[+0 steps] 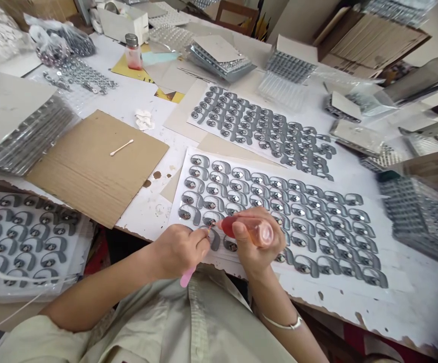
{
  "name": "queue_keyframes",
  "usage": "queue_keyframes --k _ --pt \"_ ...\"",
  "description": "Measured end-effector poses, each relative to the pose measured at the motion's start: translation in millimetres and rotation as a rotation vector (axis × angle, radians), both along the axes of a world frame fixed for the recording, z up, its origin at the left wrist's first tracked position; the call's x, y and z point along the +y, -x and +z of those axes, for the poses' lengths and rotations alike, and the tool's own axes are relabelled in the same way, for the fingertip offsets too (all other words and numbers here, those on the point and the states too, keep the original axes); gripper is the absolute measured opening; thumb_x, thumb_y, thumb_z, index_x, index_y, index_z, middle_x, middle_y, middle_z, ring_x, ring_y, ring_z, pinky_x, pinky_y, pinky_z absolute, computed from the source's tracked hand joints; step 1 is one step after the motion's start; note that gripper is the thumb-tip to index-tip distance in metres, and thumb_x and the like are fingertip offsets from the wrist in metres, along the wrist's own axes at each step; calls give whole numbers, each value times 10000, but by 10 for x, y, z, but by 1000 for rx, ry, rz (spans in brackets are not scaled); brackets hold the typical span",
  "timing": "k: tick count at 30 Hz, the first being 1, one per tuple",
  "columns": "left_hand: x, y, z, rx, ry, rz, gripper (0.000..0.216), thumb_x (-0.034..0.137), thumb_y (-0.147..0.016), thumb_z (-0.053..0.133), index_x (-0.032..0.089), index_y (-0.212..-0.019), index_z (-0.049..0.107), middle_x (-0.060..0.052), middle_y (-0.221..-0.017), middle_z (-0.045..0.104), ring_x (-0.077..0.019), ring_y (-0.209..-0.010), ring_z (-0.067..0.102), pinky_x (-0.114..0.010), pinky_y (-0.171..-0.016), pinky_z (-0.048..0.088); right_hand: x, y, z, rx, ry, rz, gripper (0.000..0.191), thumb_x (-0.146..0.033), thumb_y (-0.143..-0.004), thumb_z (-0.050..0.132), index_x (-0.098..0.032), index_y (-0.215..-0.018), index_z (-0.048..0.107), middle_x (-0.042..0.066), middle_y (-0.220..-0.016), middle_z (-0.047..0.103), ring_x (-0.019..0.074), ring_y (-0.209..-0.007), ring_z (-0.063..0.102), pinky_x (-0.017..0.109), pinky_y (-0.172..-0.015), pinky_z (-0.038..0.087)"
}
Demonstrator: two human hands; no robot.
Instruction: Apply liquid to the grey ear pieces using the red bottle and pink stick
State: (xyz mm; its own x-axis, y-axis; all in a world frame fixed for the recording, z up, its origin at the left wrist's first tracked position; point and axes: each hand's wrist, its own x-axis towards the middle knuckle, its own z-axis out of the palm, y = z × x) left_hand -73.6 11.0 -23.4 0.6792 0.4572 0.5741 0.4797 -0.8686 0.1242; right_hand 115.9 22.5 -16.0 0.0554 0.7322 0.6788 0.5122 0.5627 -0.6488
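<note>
A sheet of grey curved pieces with shiny round centres lies in front of me in rows. My right hand is wrapped round a small squeeze bottle of orange-red liquid. The bottle is tilted, its nozzle pointing left, close above a piece near the sheet's front edge. Pinched in my left hand is a thin tool with a pink handle, whose handle sticks out below the fingers. Its tip comes close to the nozzle; whether the two touch I cannot tell.
Behind lies a second sheet of similar pieces. A cotton swab rests on brown cardboard at left. Farther back stands a capped jar of red liquid. Stacked trays flank the right side, and more pieces lie lower left.
</note>
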Motion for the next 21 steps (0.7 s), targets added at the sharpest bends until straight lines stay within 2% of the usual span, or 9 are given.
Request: queue_keyframes --k 12,21 --pt "-9 -8 -11 -3 10 6 185 64 -831 431 85 -845 614 -101 -801 691 -148 -541 624 -259 -382 452 17 8 -26 16 -77 46 131 -199 -776 698 -182 -865 603 20 -767 622 154 -630 579 323 -552 463" --pt "-3 -16 26 -32 29 4 181 68 -842 425 95 -827 604 -95 -791 693 -149 -531 623 -262 -382 458 14 12 -26 3 -95 -9 152 -201 -784 690 -186 -908 603 19 -784 622 149 -617 571 315 -526 464"
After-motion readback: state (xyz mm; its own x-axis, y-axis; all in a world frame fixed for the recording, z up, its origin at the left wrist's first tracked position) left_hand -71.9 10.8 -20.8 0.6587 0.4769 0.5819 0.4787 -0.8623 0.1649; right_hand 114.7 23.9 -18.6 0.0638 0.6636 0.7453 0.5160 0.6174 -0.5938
